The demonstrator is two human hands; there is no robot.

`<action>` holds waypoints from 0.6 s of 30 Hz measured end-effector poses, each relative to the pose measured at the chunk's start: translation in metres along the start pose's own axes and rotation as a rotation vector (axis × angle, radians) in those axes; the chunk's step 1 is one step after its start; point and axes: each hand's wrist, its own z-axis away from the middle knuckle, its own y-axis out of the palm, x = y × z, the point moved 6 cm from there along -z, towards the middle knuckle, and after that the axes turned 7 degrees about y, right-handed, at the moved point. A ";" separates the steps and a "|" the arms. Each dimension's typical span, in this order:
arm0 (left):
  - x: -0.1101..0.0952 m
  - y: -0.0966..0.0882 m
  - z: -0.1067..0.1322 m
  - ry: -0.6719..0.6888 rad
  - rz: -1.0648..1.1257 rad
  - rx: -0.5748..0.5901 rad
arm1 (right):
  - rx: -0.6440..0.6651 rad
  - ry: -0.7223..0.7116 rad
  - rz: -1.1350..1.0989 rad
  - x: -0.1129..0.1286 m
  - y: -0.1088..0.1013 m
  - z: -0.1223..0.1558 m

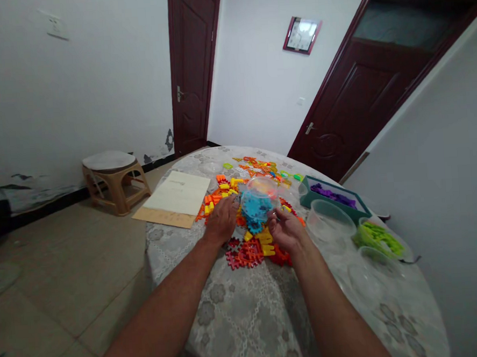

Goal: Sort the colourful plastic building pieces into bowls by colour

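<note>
A clear round plastic tub point(263, 183) is tilted toward me over the pile, with blue interlocking plastic pieces point(255, 205) in and below its mouth. My right hand point(285, 229) pinches the tub's near right rim. To the left, my left hand point(222, 220) lies palm down over the pile beside the tub. Its fingers are bent together, and what they hold, if anything, is hidden. Red pieces point(249, 253) and yellow pieces point(266, 241) lie between my wrists. Orange and yellow pieces point(213, 200) spread beyond my left hand.
On the right stand an open clear tub point(330, 220), a green box point(304, 200) with purple pieces point(332, 194), and a tub of lime-green pieces point(381, 238). A paper sheet point(178, 193) lies at the left table edge. More orange pieces point(257, 166) lie farther back. A stool point(115, 178) stands left.
</note>
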 end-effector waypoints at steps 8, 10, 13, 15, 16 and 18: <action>-0.032 -0.018 -0.005 0.049 -0.020 0.031 | 0.068 -0.420 0.031 0.056 -0.026 0.092; -0.050 -0.021 -0.006 0.127 -0.036 0.084 | -0.069 -0.644 0.067 0.073 -0.054 0.136; -0.076 -0.011 -0.004 0.268 -0.076 0.229 | -0.338 -0.974 0.208 0.092 -0.105 0.207; -0.083 -0.001 0.001 0.318 -0.118 0.305 | -0.582 -1.167 0.331 0.098 -0.142 0.250; -0.082 0.004 0.002 0.318 -0.140 0.321 | -0.723 -1.232 0.400 0.098 -0.160 0.270; -0.075 0.014 0.003 0.288 -0.179 0.325 | -1.010 -1.259 0.559 0.098 -0.196 0.299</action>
